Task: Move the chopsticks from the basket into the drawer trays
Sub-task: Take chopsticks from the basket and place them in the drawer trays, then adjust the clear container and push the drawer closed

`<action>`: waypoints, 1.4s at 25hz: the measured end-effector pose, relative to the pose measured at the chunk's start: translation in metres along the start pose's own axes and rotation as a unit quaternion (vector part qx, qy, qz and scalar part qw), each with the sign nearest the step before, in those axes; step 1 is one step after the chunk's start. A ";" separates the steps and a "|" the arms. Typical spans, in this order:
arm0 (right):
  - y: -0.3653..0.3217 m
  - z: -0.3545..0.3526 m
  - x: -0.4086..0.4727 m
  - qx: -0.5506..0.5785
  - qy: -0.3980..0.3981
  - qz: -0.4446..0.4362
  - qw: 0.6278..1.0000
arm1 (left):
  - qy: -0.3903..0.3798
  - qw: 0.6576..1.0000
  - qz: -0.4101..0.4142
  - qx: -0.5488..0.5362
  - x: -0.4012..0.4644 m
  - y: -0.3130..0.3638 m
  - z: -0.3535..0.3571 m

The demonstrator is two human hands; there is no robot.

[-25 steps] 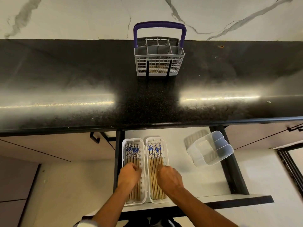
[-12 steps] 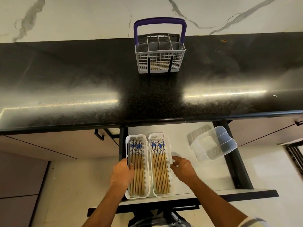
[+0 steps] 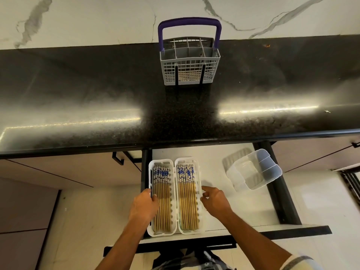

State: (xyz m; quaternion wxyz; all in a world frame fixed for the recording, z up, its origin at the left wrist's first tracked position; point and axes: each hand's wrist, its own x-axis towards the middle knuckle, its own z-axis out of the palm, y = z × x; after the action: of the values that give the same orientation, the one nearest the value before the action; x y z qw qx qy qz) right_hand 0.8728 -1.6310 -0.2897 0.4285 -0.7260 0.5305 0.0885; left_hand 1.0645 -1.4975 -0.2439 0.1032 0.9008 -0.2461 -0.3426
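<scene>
Looking down from head height, we see an open drawer [image 3: 224, 158] at six o'clock, below a black countertop [image 3: 97, 90]. Two narrow white trays lie side by side in the drawer's left part, long sides touching. The left tray [image 3: 150, 172] and the right tray [image 3: 197, 168] each hold a neat row of chopsticks [image 3: 186, 193], wooden shafts toward us and blue-patterned ends pointing to twelve o'clock.

Our left hand [image 3: 143, 207] rests on the outer rim of the left tray, at nine o'clock of the pair, fingers curled over that edge as if steadying it. Our right hand [image 3: 215, 201] sits at three o'clock of the right tray, fingers loosely bent and close to its rim, holding nothing; we cannot tell whether the fingertips touch the plastic.

At twelve o'clock, well apart from the drawer, the grey cutlery basket [image 3: 190, 72] with a purple handle [image 3: 189, 22] stands upright on the countertop. No chopsticks rise above its rim, and its compartments look empty, though something pale shows through the front grid and we cannot tell what it is. We judge the moving is done or nearly so, with only tidying of the trays left.

A clear plastic container [image 3: 253, 170] lies tilted at two o'clock inside the drawer, well clear of both hands. Nothing blocks the trays.
</scene>
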 end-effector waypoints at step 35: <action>0.091 -0.165 -0.047 -0.427 -0.041 -0.115 0.896 | -0.162 0.911 0.302 0.231 -0.063 -0.058 -0.016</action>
State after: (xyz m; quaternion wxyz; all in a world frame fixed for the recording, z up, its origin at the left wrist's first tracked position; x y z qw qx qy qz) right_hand 0.7219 -1.7223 -0.2088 0.1052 -0.8910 0.3365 0.2861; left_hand 1.0558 -1.4153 -0.2166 -0.0504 0.7146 -0.5915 -0.3701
